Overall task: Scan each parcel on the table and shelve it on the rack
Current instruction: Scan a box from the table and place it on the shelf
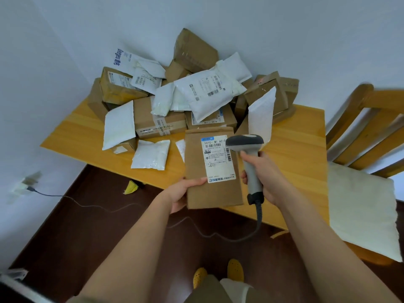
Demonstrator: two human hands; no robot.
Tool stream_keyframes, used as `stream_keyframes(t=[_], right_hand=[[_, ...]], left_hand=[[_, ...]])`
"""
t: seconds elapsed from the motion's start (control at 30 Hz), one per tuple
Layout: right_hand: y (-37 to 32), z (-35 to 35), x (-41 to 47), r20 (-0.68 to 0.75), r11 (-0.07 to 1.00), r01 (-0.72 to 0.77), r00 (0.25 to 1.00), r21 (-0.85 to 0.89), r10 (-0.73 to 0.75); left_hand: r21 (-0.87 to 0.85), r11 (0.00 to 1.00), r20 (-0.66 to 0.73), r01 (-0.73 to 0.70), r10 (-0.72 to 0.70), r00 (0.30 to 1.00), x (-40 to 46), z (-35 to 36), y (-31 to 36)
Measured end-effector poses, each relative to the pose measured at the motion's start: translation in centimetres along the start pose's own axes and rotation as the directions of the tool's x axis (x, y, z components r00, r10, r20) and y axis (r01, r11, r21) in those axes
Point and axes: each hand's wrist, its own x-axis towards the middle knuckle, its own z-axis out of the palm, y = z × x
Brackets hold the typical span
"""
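Observation:
My left hand (182,192) grips the lower left edge of a flat brown cardboard parcel (196,158), held up over the table's near edge with its white shipping label (217,159) facing me. My right hand (265,173) grips the grey handle of a barcode scanner (251,169). The scanner's dark head (244,142) sits just right of the label's top corner, pointing at it. Behind, a heap of brown boxes and white padded mailers (205,92) covers the back of the wooden table (297,154).
A wooden chair (371,132) with a white cushion (363,211) stands at the right. The scanner's cable (218,235) hangs down and runs left across the dark floor to a wall socket (24,182). White walls close the corner behind the table. No rack is in view.

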Motion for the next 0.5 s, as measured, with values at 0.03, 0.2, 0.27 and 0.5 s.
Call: stream_keyframes(t=[0.03,0.2,0.27,0.5], right_hand=[[-0.8,0.2,-0.5,0.014,0.999,0.033,0.999,-0.006,-0.032],[-5.0,0.9,-3.7,0.094,0.976,0.209,0.975,-0.053,-0.204],[-6.9,1.1,-5.3,0.123,0.957,0.277,0.956,-0.089,-0.266],[-11.3,1.2,-9.9,0.185,0.910,0.386,0.916,-0.152,-0.357]], left_hand=[[-0.009,0.999,-0.039,-0.043,0.043,0.998,-0.4,0.0,0.9],[-0.072,0.962,-0.187,-0.262,0.245,0.951,-1.4,0.1,5.2],[-0.101,0.947,-0.179,-0.305,0.284,0.942,-2.2,0.4,6.9],[-0.113,0.937,-0.177,-0.332,0.310,0.934,-3.5,0.7,9.9]])
